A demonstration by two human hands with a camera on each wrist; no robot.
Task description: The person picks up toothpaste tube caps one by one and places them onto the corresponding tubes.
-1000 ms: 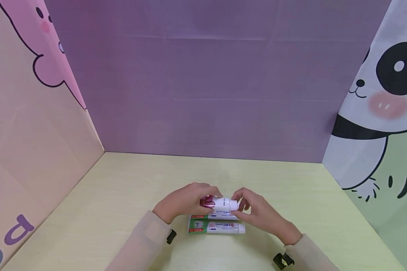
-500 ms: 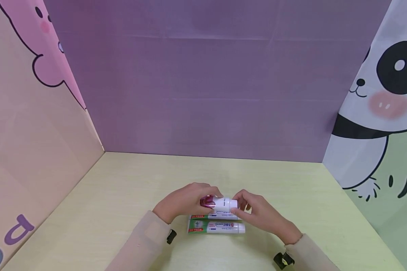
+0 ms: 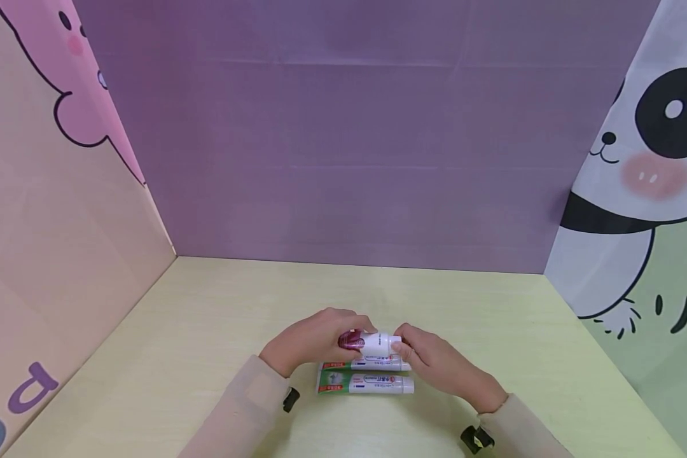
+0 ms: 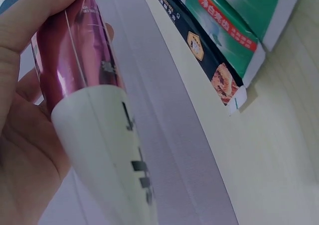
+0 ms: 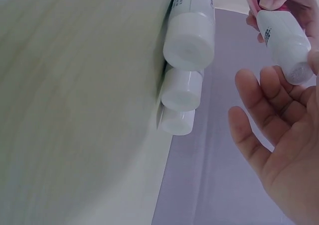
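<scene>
A toothpaste tube (image 3: 373,343), shiny magenta at the tail and white toward its cap, is gripped by my left hand (image 3: 312,338) above the table. My right hand (image 3: 449,364) is at the tube's other end, with thumb and forefinger pinching the white cap (image 5: 299,73). Its other fingers are loosely bent beneath the cap in the right wrist view. Below the held tube lie two green-and-white toothpaste tubes, a front one (image 3: 372,384) and one behind it (image 3: 380,364). A dark tube (image 4: 199,46) lies beside them in the left wrist view; the head view hides it.
The lying tubes are in a row on a pale wooden table (image 3: 235,299), their white caps (image 5: 182,89) all facing right. A purple backdrop (image 3: 349,159) rises at the table's far edge. Printed side panels stand left (image 3: 80,242) and right (image 3: 664,273).
My right hand has turned, and its thumb and fingers have closed in on the cap end from a looser, more spread pose. My left hand and its tube have stayed nearly still.
</scene>
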